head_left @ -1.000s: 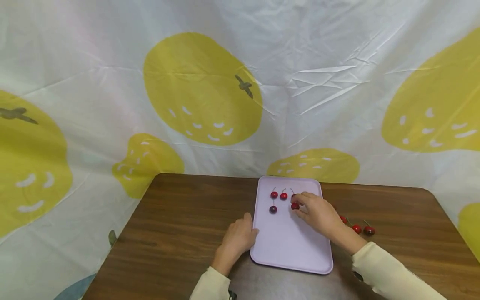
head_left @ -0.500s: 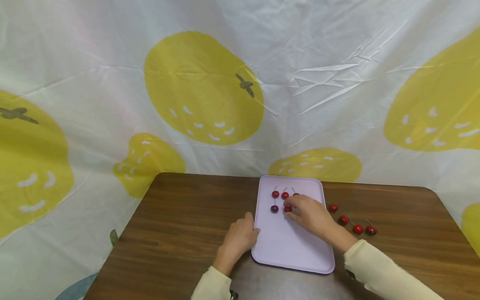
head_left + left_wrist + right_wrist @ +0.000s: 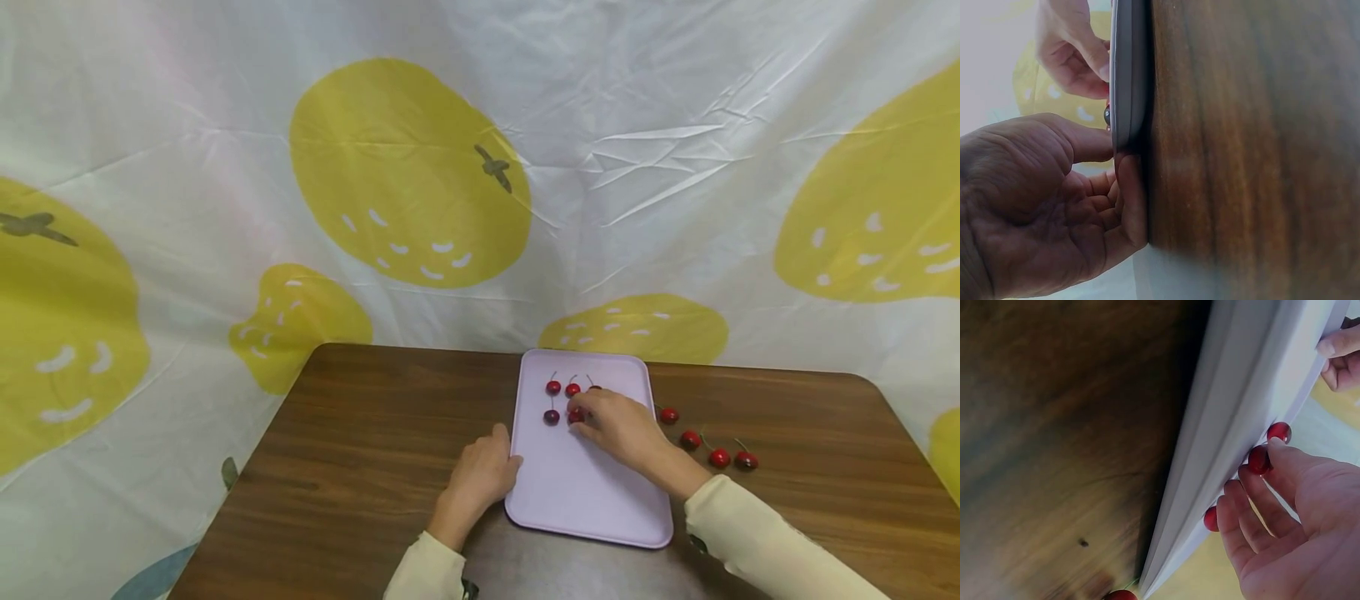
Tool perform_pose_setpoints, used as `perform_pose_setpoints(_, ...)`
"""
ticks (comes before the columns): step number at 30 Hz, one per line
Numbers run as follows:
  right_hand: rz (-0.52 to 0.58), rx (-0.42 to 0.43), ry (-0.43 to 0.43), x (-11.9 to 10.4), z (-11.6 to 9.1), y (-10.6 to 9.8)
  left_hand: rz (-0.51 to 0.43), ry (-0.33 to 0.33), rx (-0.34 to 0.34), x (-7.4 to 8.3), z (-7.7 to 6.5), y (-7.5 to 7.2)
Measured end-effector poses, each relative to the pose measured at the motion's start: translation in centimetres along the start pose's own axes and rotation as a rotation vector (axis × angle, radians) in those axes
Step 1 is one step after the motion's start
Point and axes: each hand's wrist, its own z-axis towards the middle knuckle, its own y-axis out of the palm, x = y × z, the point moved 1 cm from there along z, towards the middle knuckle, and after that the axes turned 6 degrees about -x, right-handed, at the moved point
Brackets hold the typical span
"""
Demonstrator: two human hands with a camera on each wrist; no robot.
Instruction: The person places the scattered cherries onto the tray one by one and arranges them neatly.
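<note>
The left hand [image 3: 478, 471], in from near left, grips the tray [image 3: 581, 492], thumb over its left rim. The right hand [image 3: 617, 425], slanting in from near right, pinches a cherry [image 3: 575, 417], stem hidden, over the tray's far half. The tray's long axis runs near to far on the counter [image 3: 360, 442].

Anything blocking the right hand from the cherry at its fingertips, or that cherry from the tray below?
Nothing visible. The right hand pinches the cherry directly, and I see nothing between it and the tray. The darker cherry sits beside it, not in the way.
</note>
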Motion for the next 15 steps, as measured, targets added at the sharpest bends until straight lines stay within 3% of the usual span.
perform_pose_setpoints(15, -0.031, 0.022, -0.033, -0.24, 0.11, 0.07, 0.032, 0.01, 0.014, 0.15, 0.01, 0.08)
